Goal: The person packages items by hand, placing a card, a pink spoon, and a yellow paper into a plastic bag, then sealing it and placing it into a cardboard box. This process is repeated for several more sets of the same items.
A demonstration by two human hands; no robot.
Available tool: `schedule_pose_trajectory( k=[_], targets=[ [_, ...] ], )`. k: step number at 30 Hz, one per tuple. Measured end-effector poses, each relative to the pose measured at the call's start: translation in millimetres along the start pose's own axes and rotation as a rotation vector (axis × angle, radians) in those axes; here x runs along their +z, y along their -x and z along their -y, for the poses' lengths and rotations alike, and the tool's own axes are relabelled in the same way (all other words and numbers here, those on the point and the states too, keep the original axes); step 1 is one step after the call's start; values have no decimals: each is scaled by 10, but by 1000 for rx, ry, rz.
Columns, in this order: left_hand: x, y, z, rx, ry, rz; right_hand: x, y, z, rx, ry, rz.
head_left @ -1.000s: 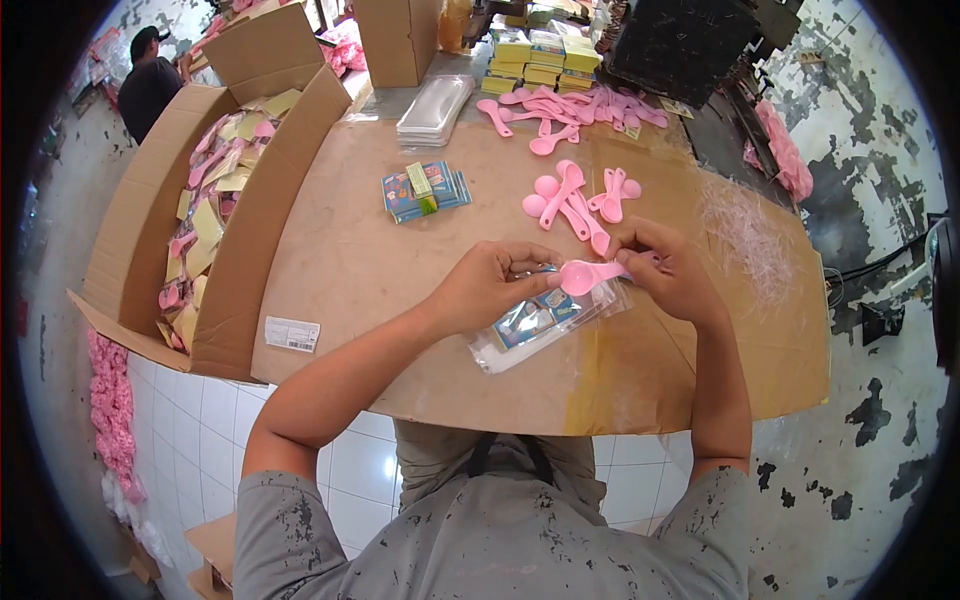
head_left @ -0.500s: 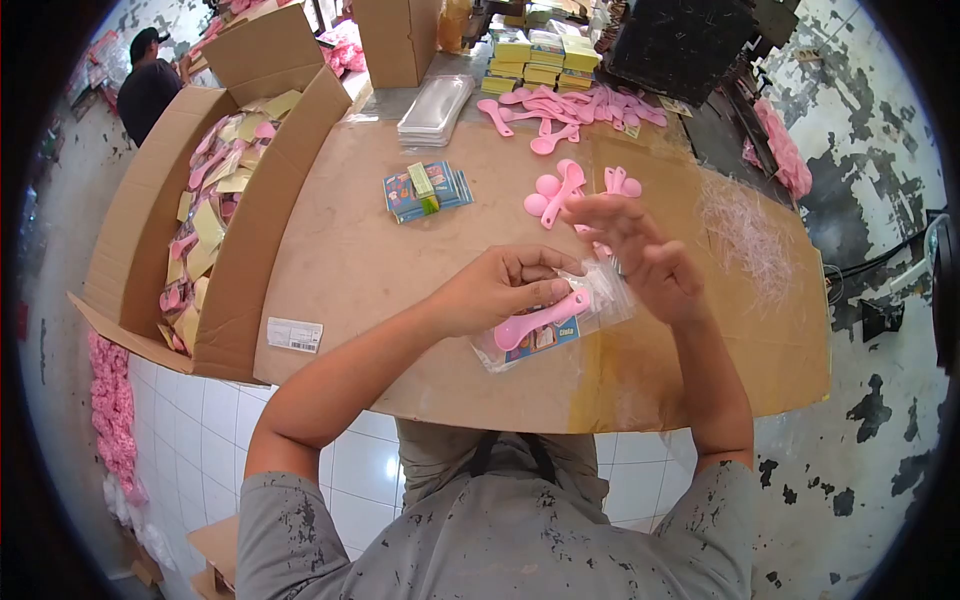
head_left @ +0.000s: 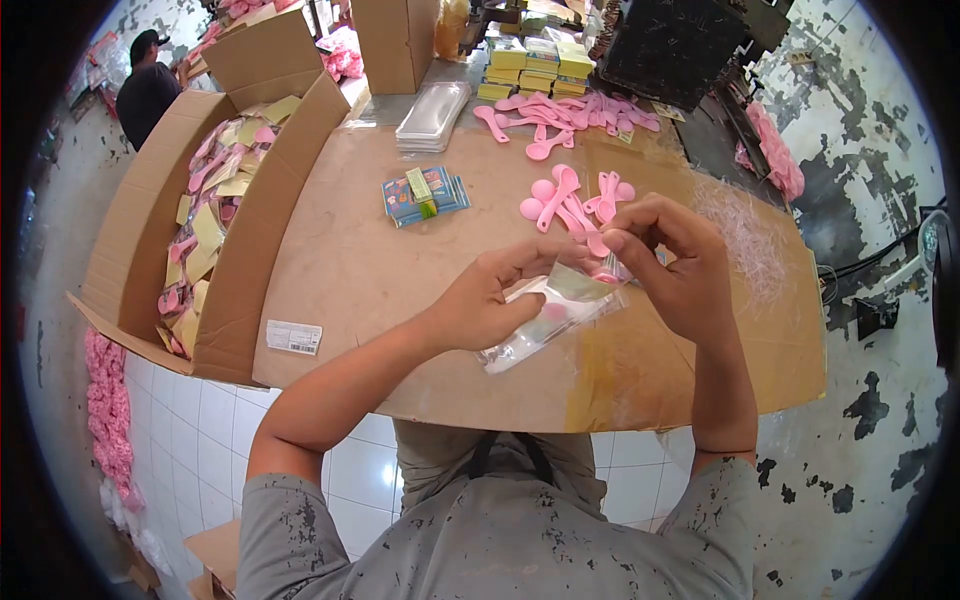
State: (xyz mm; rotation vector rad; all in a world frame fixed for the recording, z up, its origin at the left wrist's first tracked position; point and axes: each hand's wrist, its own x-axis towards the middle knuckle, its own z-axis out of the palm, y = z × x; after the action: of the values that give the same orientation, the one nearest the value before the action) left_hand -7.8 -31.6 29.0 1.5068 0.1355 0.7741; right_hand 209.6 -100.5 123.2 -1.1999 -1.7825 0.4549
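Observation:
A clear plastic bag (head_left: 522, 342) lies at an angle near the table's front, a pink spoon showing dimly through it. My left hand (head_left: 492, 298) holds the bag, thumb over its near side and fingers stretched toward its upper end. At that end my right hand (head_left: 672, 262) is closed in a pinch; whether it grips the bag's flap or a thin strip is unclear. Just beyond the hands is a small group of pink spoons (head_left: 560, 200), partly hidden by my right fingers. A banded bundle of blue cards (head_left: 400, 202) lies to the left.
An open carton (head_left: 240, 300) of packed pieces stands left. Farther back are clear plastic sleeves (head_left: 432, 120), more pink spoons (head_left: 600, 108) and stacked cards (head_left: 540, 60). Thin clear strips (head_left: 745, 235) are heaped right. A label (head_left: 293, 337) lies front left. Another person (head_left: 148, 90) is far left.
The bag's blue printed card and spoon faced up before; now a paler side shows. My right hand has come down from open to a pinch at the bag's upper end.

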Motion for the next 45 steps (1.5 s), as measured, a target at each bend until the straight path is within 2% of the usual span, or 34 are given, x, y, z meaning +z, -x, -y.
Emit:
schedule_pose_trajectory(
  k=[3,8,10,12,15,18,21,24,33,36,39,42,45],
  targets=[
    [62,22,-38,107,-189,-79,70,17,-3,-1,35,-3],
    [-17,6,-61,-158,-239,-75,166,-20,49,-139,110,33],
    [-19,14,-39,-164,-203,-97,183,-34,37,-145,107,14],
    [21,8,46,-26,-67,-133,202,-54,-1,-137,101,-21],
    [20,-5,31,-78,36,-136,244,-86,-48,-188,125,-59],
    [56,-2,-53,-52,2,-161,254,-104,-76,-217,134,-67],
    [91,3,-41,-11,-2,-205,305,-110,-108,-286,206,-166],
    [48,27,-81,-111,-72,-216,249,-125,-59,-515,598,-114],
    [81,64,-38,167,-704,-275,390,-65,-98,-586,924,-43],
    [28,63,27,211,-914,-200,417,-98,-99,-541,1000,27],
    [26,41,-32,115,-891,-168,337,-173,-202,-423,884,5],
    [-26,31,-47,-8,-565,-235,102,-125,-281,-67,314,37],
    [-66,4,106,82,-341,-246,-477,63,-485,175,-570,63]
  ],
)
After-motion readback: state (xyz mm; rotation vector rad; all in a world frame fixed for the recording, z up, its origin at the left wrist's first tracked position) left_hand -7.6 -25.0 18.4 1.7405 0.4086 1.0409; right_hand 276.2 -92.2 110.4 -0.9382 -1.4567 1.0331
